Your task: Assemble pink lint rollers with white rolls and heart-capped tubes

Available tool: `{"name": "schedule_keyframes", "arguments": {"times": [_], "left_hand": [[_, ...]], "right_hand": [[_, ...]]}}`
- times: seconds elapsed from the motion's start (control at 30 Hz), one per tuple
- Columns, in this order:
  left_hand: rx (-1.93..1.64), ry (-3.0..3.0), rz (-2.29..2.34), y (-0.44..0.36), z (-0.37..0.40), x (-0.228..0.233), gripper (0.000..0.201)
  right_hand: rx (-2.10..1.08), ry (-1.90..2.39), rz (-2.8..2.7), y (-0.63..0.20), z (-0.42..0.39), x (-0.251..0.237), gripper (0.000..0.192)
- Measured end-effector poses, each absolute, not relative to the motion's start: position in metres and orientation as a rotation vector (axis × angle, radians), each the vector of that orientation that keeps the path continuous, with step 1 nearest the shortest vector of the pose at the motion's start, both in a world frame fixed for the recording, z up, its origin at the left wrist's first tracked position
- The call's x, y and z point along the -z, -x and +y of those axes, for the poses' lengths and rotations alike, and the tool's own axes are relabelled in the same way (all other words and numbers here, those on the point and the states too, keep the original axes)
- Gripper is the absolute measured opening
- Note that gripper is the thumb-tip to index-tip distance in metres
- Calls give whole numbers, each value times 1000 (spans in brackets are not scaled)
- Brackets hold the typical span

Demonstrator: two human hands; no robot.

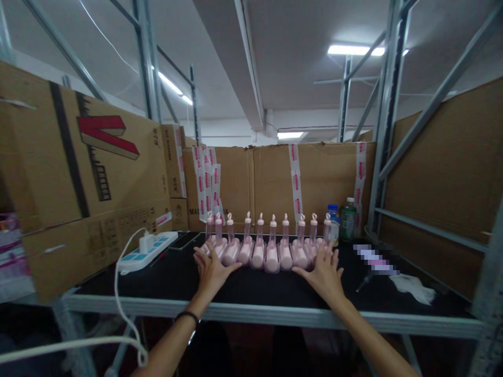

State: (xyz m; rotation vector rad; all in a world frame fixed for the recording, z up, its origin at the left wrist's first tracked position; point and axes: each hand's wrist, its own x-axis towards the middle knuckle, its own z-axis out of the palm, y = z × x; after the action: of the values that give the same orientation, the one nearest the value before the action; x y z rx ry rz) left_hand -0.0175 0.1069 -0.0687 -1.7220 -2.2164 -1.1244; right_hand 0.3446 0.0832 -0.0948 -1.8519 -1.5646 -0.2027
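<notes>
Pink bottles (271, 254) lie in a tight row across the middle of the black surface (251, 288), their clear necks pointing toward the cardboard wall (271, 183). I see my left hand (211, 269) spread flat with fingers touching the row's left end, and my right hand (324, 273) spread open against its right end. A power strip (147, 250) sits well to the left; a green bottle (348, 220) stands behind the row's right end.

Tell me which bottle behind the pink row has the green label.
The right-hand bottle, white-capped, beside the shelf post; its neighbour has a blue cap.
</notes>
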Motion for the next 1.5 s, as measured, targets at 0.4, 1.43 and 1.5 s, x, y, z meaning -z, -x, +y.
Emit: {"name": "schedule_keyframes", "arguments": {"times": [0.4,1.43,1.5], "left_hand": [[1082,1667,-2274,-3,121,62,142],[1070,1655,-2258,6,221,57,141],[1080,1660,-2252,6,224,58,141]], "right_hand": [[240,1876,-1558,-335,117,90,123],[211,1897,-1613,-329,218,80,128],[221,1901,-1606,-327,220,81,125]]}}
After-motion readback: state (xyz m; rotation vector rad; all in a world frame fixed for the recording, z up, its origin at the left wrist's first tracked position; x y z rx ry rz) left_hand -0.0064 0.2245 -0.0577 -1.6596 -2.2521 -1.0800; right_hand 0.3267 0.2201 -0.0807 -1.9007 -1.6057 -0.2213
